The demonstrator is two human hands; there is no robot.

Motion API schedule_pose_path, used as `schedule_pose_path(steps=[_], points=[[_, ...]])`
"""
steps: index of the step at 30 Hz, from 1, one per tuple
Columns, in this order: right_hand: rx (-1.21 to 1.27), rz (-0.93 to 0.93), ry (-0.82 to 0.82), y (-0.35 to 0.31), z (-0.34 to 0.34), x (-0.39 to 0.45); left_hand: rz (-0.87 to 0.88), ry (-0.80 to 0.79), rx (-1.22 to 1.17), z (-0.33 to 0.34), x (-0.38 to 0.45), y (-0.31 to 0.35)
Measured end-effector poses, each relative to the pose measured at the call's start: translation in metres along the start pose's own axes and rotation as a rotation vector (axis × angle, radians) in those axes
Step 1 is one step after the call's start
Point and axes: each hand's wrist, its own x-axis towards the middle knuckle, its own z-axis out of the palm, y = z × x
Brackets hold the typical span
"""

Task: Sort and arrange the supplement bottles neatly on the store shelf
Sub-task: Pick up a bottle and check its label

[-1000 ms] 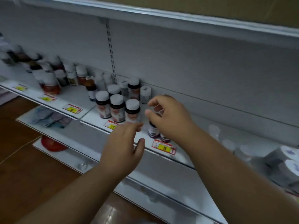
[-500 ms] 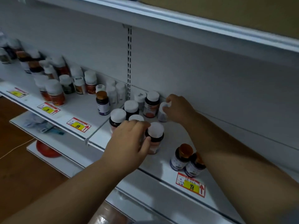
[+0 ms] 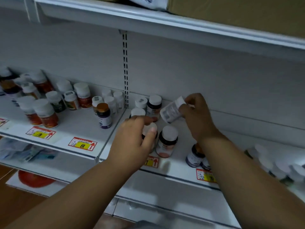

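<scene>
My right hand (image 3: 197,116) holds a small white bottle (image 3: 170,111) tilted above the white shelf (image 3: 179,164), near the back wall. My left hand (image 3: 133,141) grips a white-capped bottle (image 3: 149,129) standing at the shelf front, its body mostly hidden by my fingers. Just right of it stands a white-capped bottle with a pink label (image 3: 166,141). Behind are two more white-capped bottles (image 3: 154,103). Under my right forearm stand dark bottles with purple labels (image 3: 194,157).
The left shelf section holds several bottles with red, green and purple labels, including a brown-capped one (image 3: 104,115). Price tags (image 3: 82,143) line the shelf edge. White-lidded containers (image 3: 272,161) lie at the right. A shelf board (image 3: 165,20) overhangs above.
My right hand has lifted the small white bottle off the back of the shelf and tipped it. My left hand has closed more firmly around the front bottle.
</scene>
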Motion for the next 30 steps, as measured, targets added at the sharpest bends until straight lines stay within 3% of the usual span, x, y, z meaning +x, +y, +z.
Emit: schedule_pose_path(steps=[3,5,11,20,30], points=[[0.614,0.220,-0.002,-0.031,0.002,-0.060,0.031,-0.017,-0.159,-0.006,-0.014,0.005],[0.815,0.257,-0.020,-0.045,0.003,-0.093,0.050,-0.031,-0.253,-0.008,-0.025,0.012],[0.509,0.154,-0.040,-0.056,-0.027,-0.144,0.146,-0.148,-0.400,0.005,-0.051,0.038],[0.549,0.181,0.089,-0.051,-0.122,-0.182,0.268,-0.222,-0.488,0.053,-0.071,0.106],[0.405,0.280,0.325,0.024,-0.311,-0.236,0.292,-0.366,-0.535,0.195,-0.127,0.260]])
